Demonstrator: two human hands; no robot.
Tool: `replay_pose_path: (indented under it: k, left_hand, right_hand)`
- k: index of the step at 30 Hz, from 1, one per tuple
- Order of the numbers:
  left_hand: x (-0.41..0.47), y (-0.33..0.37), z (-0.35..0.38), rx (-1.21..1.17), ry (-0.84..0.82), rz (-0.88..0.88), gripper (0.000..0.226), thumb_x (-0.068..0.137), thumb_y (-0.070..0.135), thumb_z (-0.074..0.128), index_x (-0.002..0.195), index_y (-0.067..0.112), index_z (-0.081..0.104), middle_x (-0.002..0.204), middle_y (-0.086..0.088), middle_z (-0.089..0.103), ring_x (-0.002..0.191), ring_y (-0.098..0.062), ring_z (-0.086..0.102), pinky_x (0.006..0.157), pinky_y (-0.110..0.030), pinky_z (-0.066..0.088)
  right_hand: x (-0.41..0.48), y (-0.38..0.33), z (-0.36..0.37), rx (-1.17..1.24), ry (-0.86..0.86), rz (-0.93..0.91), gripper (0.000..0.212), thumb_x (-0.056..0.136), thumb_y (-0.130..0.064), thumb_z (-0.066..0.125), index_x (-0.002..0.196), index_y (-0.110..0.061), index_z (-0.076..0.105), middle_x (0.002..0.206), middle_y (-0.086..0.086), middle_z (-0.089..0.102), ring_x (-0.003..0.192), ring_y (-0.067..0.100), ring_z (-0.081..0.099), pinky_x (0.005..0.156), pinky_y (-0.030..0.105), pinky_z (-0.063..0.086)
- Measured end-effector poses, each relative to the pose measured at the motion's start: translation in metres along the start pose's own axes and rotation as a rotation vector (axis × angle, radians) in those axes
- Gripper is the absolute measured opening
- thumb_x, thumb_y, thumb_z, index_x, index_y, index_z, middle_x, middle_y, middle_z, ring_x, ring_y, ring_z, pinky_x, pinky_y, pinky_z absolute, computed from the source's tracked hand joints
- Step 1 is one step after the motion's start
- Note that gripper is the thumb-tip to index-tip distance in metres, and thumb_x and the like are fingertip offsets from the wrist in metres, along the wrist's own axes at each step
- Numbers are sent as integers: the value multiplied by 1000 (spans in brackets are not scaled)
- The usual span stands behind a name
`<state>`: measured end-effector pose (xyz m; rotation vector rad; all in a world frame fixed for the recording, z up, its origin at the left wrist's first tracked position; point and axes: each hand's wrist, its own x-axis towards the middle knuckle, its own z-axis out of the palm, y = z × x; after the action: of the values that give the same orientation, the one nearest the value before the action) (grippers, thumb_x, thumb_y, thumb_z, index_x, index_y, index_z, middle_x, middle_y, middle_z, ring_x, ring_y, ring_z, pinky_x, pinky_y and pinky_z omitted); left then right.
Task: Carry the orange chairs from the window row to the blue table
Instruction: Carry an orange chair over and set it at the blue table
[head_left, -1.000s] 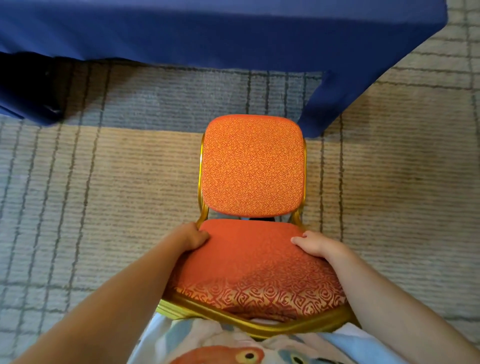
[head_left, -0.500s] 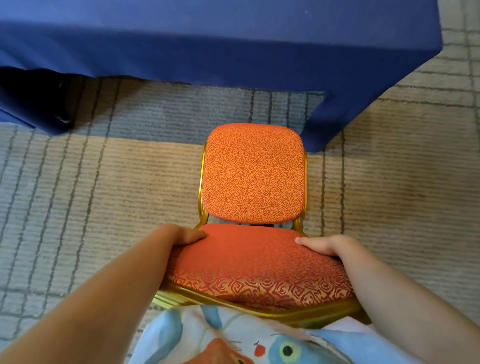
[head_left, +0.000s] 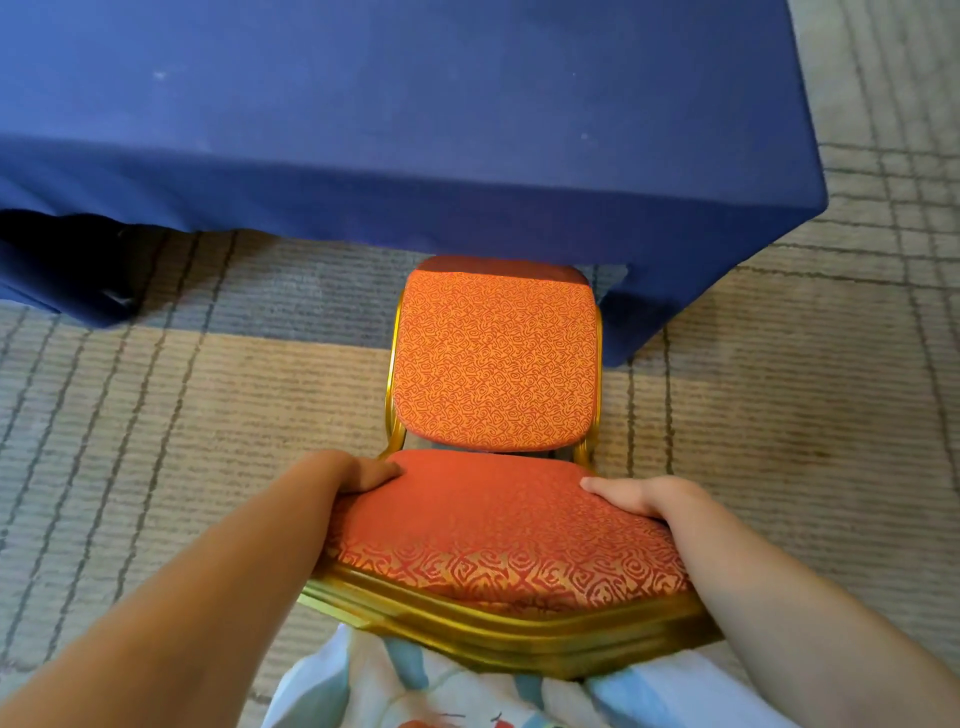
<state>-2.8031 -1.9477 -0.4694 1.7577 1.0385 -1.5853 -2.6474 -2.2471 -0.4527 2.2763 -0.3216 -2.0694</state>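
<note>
1. Currently, one orange chair (head_left: 496, 410) is held out in front of the body. The front rail of its gold frame (head_left: 493, 631) lies close against the printed shirt (head_left: 415, 691).
2. Grip, left: the left hand (head_left: 358, 475) is clamped on the left edge of the seat cushion (head_left: 488, 525), with the thumb laid on top.
3. Grip, right: the right hand (head_left: 639, 499) is clamped on the right edge in the same way, thumb on top. The fingers under the cushion are hidden, so a hook beneath the frame is presumed rather than seen.
4. Position: the backrest (head_left: 493, 353) is turned away from the person and toward the blue table (head_left: 415, 130). Its top edge sits just at the hanging hem of the cloth, near the table's right-hand corner. The legs are out of view, so it cannot be told whether they are on the carpet (head_left: 156, 415) or lifted off it.
5. Step judged: the end of the carry has been reached at the table, but the chair has not yet been released.
6. Next move judged: the chair is to be lowered level until it stands on the carpet, with the backrest kept clear of the hem so the cloth is not dragged. The seat opens away from the table, so a turn may be wanted before both hands are let go.
7. No window row is in view, so the number of chairs left cannot be told.
</note>
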Motion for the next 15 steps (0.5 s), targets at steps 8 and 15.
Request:
replay_pose_path:
  k: [8, 15]
  left_hand:
    - [8, 60, -96, 45, 105, 33, 72, 97, 61, 21, 145, 11, 40, 145, -12, 46, 129, -30, 47, 107, -38, 33]
    - [16, 104, -168, 84, 179, 66, 70, 96, 62, 21, 148, 17, 35, 152, -9, 36, 136, -29, 39, 112, -41, 27]
  right_hand:
    - [16, -58, -93, 63, 65, -77, 82, 91, -76, 31, 150, -19, 39, 125, 11, 59, 108, 31, 61, 95, 37, 40]
    - [23, -102, -170, 63, 131, -108, 84, 86, -80, 36, 149, -24, 41, 130, 9, 58, 106, 30, 62, 99, 40, 42]
